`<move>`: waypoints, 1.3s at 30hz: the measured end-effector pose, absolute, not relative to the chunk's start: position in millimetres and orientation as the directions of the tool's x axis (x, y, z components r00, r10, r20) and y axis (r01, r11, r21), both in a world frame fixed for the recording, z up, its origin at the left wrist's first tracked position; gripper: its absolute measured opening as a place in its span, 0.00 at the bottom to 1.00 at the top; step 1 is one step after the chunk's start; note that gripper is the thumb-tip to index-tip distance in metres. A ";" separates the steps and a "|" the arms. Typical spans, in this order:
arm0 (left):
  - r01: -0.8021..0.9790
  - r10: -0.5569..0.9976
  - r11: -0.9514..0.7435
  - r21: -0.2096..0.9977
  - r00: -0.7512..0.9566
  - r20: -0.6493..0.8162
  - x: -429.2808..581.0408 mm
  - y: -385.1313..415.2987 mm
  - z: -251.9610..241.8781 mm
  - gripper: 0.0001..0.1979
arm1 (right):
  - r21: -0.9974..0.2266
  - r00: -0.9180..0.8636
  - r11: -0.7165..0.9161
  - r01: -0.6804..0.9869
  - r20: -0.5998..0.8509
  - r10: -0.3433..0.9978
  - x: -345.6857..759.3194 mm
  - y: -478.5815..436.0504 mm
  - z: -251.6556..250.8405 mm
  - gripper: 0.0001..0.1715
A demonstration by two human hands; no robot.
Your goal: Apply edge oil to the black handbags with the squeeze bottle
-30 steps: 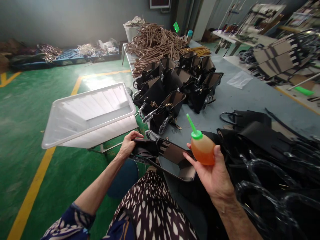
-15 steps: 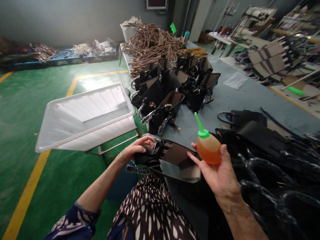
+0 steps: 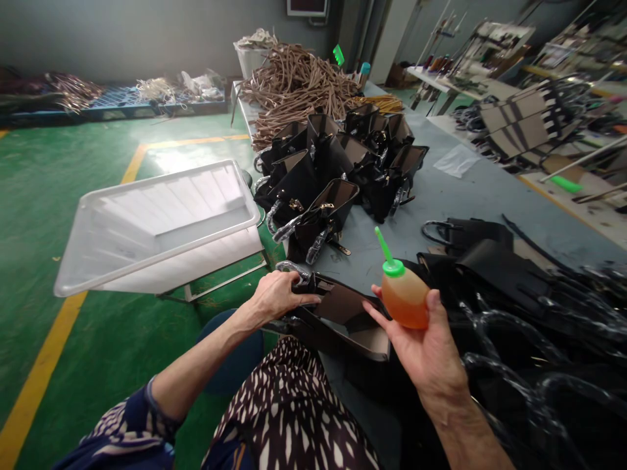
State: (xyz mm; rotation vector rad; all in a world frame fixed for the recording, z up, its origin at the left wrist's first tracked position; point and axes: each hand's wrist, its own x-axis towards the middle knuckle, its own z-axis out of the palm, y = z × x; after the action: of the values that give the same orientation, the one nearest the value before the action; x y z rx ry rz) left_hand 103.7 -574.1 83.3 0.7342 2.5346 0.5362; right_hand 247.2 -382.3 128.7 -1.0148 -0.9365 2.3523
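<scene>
In front of my lap a black handbag (image 3: 360, 339) lies tilted with its mouth up, showing a brown-grey lining. My left hand (image 3: 279, 295) is closed on the bag's left end beside a plastic-wrapped handle, its thumb along the rim; some of its fingertips are hidden. In my right hand (image 3: 431, 352) is a rounded squeeze bottle (image 3: 405, 297) of orange liquid, its green nozzle pointing up. The outstretched index finger of that hand touches the bag's far rim.
Several black handbags (image 3: 318, 163) stand ahead on the grey table (image 3: 470, 196), before a heap of brown straps (image 3: 304, 85). More black bags (image 3: 490, 261) with wrapped handles lie to the right. A white plastic tray (image 3: 161, 222) rests on a stand at left; a blue stool (image 3: 230, 359) is below.
My left hand has turned over and closed further along the bag's left end, and the dark grey wad at its fingers no longer shows. My right hand still holds the bottle, nearly unmoved.
</scene>
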 end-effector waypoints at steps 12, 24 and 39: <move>0.177 0.596 0.611 0.771 -0.744 -0.301 106.6 -573.3 67.4 0.12 | -0.684 -0.674 -0.720 -0.119 -0.477 0.565 247.2 -388.4 132.0 0.21; 0.192 0.794 0.466 0.864 -0.522 -0.313 78.7 -564.3 101.7 0.20 | -0.435 -0.593 -0.895 -0.104 -0.695 0.407 281.8 -383.6 144.9 0.24; 0.407 0.736 0.545 0.733 0.186 -0.650 59.8 -509.2 133.1 0.18 | -0.879 -0.600 -0.443 0.177 -0.453 0.659 352.4 -347.5 159.0 0.32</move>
State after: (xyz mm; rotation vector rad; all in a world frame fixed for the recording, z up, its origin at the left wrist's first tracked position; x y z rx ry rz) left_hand 59.8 -509.2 133.1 1.0542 1.4351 0.3058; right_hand 352.4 -347.5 159.0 -1.1884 -1.4313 2.1116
